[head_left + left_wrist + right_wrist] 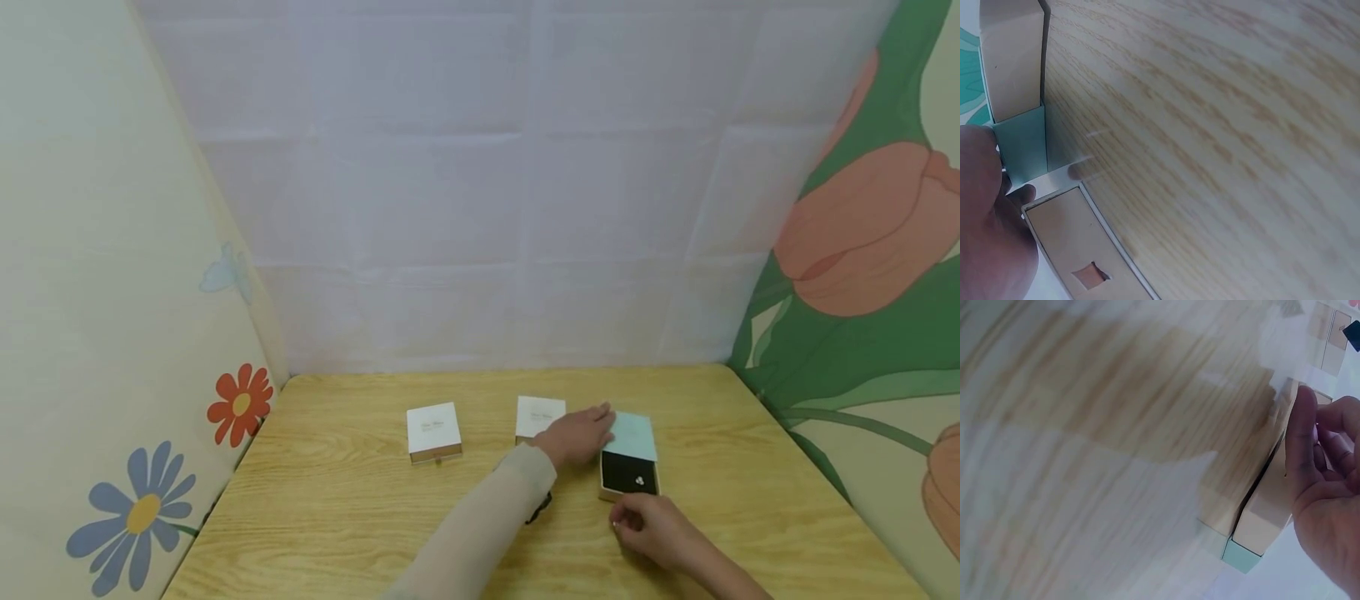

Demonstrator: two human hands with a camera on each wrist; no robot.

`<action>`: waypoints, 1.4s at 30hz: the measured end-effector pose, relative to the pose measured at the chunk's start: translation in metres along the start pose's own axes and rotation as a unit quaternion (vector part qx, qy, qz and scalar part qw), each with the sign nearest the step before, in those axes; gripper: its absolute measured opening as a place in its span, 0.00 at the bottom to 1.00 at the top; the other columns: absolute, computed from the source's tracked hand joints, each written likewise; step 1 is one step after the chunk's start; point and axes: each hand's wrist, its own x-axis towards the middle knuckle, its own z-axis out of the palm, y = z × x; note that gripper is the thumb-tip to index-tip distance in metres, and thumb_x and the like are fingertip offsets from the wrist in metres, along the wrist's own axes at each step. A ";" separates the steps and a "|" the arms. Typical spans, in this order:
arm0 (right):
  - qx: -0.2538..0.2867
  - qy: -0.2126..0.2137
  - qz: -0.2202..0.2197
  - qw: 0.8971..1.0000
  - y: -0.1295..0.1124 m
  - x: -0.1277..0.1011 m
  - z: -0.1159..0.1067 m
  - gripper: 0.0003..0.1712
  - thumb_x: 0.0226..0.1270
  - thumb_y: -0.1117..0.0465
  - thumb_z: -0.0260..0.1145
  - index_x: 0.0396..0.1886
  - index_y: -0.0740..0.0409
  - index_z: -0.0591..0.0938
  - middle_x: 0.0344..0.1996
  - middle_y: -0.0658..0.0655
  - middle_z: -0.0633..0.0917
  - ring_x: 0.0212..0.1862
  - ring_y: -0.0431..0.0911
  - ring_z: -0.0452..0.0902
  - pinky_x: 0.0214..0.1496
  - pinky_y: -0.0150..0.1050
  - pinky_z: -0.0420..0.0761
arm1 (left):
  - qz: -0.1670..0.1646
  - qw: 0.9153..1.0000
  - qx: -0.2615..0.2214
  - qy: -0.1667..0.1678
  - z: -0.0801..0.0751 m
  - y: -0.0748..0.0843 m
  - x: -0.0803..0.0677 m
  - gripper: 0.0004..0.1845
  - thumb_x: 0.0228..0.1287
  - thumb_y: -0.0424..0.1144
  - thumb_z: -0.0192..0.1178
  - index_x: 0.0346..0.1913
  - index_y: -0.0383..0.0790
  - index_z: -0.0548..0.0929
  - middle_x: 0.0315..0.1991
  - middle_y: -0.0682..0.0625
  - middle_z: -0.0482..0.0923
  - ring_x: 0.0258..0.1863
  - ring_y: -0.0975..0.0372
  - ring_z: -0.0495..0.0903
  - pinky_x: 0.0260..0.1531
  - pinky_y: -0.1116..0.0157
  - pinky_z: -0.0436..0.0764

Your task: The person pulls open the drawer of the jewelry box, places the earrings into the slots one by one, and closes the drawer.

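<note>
A mint-green drawer box (632, 435) sits on the right of the table, its drawer pulled toward the person. On the drawer's black insert (622, 472) lies a small shiny piece of jewellery (640, 481). My left hand (579, 435) reaches across from the left, its fairly straight fingers touching the box's left side. Just in front of the drawer, my right hand (654, 527) pinches a tiny whitish piece (616, 523) between thumb and finger; its kind is too small to tell. In the right wrist view, the right hand (1329, 450) partly hides the drawer (1265, 515).
A white box (434, 430) stands to the left on the wood-grain table (337, 500). Another white box (538, 415) is right behind the left wrist, partly covered by it. A white cloth (480, 208) hangs behind the table, with flower-printed cloths at both sides.
</note>
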 end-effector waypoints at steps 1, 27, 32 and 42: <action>0.001 0.000 0.002 1.000 -0.001 0.000 0.000 0.02 0.65 0.65 0.69 0.35 0.60 0.84 0.27 0.47 0.82 0.27 0.33 0.73 0.26 0.31 0.76 | 0.000 1.000 0.002 0.001 0.000 0.000 0.000 0.30 0.84 0.54 0.32 0.82 0.48 0.54 0.82 0.55 0.49 0.79 0.65 0.51 0.76 0.72 0.54; 0.106 -0.037 0.028 0.993 -0.003 0.000 -0.003 0.07 0.70 0.62 0.68 0.42 0.62 0.85 0.31 0.52 0.84 0.23 0.43 0.80 0.24 0.36 0.83 | -0.005 1.000 -0.022 0.001 0.003 -0.003 0.001 0.30 0.84 0.56 0.32 0.82 0.51 0.53 0.82 0.57 0.46 0.80 0.66 0.50 0.76 0.72 0.52; 0.099 -0.021 0.023 0.995 -0.002 0.001 -0.003 0.08 0.69 0.61 0.69 0.43 0.61 0.85 0.33 0.53 0.85 0.24 0.43 0.81 0.24 0.37 0.83 | -0.007 1.000 -0.019 -0.001 0.001 -0.004 0.000 0.30 0.84 0.55 0.31 0.82 0.51 0.52 0.82 0.57 0.46 0.80 0.66 0.50 0.76 0.72 0.51; 0.129 -0.019 0.046 0.990 -0.002 0.003 -0.005 0.08 0.68 0.66 0.69 0.44 0.64 0.86 0.34 0.55 0.85 0.26 0.49 0.82 0.24 0.39 0.85 | -0.007 0.999 -0.033 -0.005 0.000 -0.002 -0.001 0.30 0.84 0.56 0.32 0.82 0.52 0.53 0.82 0.57 0.47 0.80 0.66 0.50 0.76 0.72 0.52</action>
